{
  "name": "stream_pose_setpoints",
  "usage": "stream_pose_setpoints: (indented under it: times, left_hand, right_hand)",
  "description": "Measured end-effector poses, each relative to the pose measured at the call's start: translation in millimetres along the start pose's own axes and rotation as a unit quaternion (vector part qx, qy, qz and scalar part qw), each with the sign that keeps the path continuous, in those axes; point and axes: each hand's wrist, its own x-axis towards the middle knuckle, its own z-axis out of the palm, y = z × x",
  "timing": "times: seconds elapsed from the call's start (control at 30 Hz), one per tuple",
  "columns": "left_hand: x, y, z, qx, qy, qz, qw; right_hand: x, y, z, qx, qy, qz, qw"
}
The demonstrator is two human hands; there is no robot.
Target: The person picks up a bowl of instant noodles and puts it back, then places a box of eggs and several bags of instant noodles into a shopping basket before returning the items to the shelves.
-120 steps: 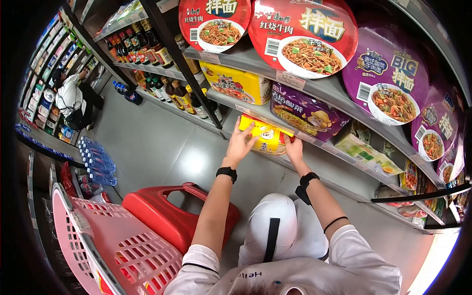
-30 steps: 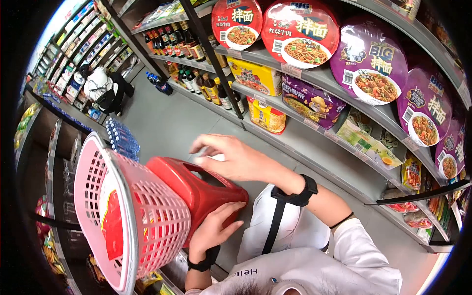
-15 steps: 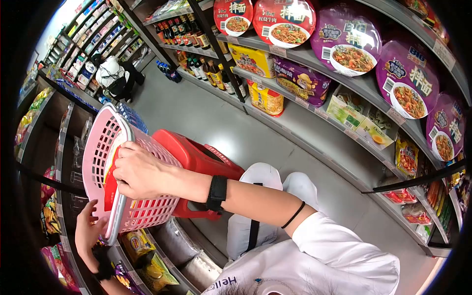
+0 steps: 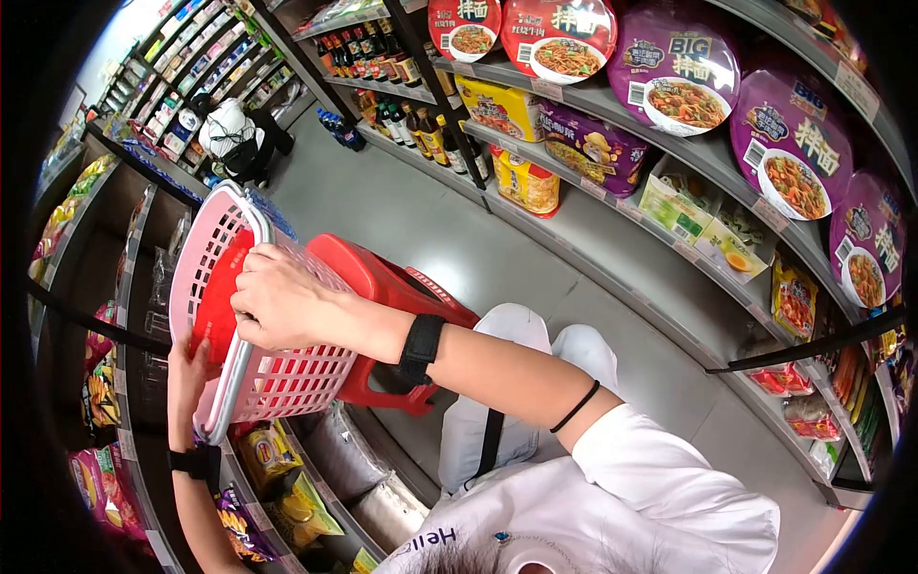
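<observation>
A pink plastic shopping basket (image 4: pixel 196 244) with slotted sides and grey handles is tilted on the left, its opening facing left. My right hand (image 4: pixel 287 301) is closed over the basket's near rim, fingers curled. Inside the basket a bright red package (image 4: pixel 222 287) shows just left of my right hand's knuckles. Lower down, my left hand (image 4: pixel 189 368) reaches up at the basket's bottom end, fingers stretched and apart, the tips right at the red package's lower edge. A red plastic stool (image 4: pixel 368 277) overlaps the basket's far side in this view.
Shelving on the right holds purple noodle bowls (image 4: pixel 794 143), red noodle bowls (image 4: pixel 559 38) and sauce bottles (image 4: pixel 430 134). Snack bags (image 4: pixel 306 507) fill the low shelf beneath the basket. Farther down the grey aisle floor (image 4: pixel 382 191), another person (image 4: pixel 234 139) crouches by shelves.
My left hand has moved up to the red package from below the basket's end. The red package has shifted within the basket, and my right hand stays at the rim.
</observation>
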Motion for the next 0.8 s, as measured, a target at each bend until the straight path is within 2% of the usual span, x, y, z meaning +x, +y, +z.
stream_pose_setpoints:
  times: [0.07,0.13,0.2,0.27,0.33,0.4,0.47,0.53,0.6,0.63,0.67,0.73,0.8]
  left_hand:
    - [9.1,-9.6,-10.1,-0.168,0.061,-0.107,0.978]
    - [12.2,-8.1,-21.7,-0.244,0.049,-0.075,0.966]
    - [16.6,-12.5,-35.7,-0.307,0.087,-0.053,0.946]
    - [19.6,-22.5,-58.9,-0.345,0.122,-0.046,0.929]
    - [9.8,8.7,-76.2,-0.373,0.195,-0.030,0.907]
    - [23.1,-33.6,-125.7,-0.382,0.176,0.061,0.905]
    - [11.7,-0.3,-148.2,-0.363,0.202,0.053,0.908]
    - [4.4,15.1,-178.7,-0.313,0.184,0.064,0.930]
    - [-20.4,75.4,-173.2,-0.290,0.212,0.064,0.931]
    - [-22.7,84.5,-179.7,-0.227,0.206,0.125,0.944]
    - [-24.9,93.7,-186.2,-0.166,0.204,0.187,0.947]
    - [-33.9,112.2,-185.6,-0.145,0.190,0.207,0.949]
    - [-58.4,197.6,-146.1,-0.170,0.238,0.347,0.891]
  right_hand:
    - [-1.2,1.0,3.0,0.009,0.017,-0.003,1.000]
    - [-1.0,4.6,4.7,0.060,0.010,0.018,0.998]
    - [0.3,5.2,2.8,0.104,0.033,0.039,0.993]
    - [1.8,5.7,-1.3,0.129,0.006,0.060,0.990]
    - [2.6,3.1,-2.9,0.134,0.010,0.061,0.989]
    - [1.9,5.9,4.7,0.111,0.000,0.073,0.991]
    - [4.2,1.5,0.2,0.103,0.011,0.075,0.992]
    - [6.5,-10.1,-5.0,0.084,-0.014,0.084,0.993]
    - [10.4,-31.4,-17.7,0.108,-0.020,0.115,0.987]
    - [8.1,-27.7,-6.1,0.095,0.056,0.099,0.989]
    - [9.1,-30.7,-8.6,0.145,0.077,0.119,0.979]
    - [19.2,-38.7,-22.5,0.237,0.125,0.158,0.950]
    - [27.8,-49.1,-44.3,0.231,0.180,0.120,0.949]
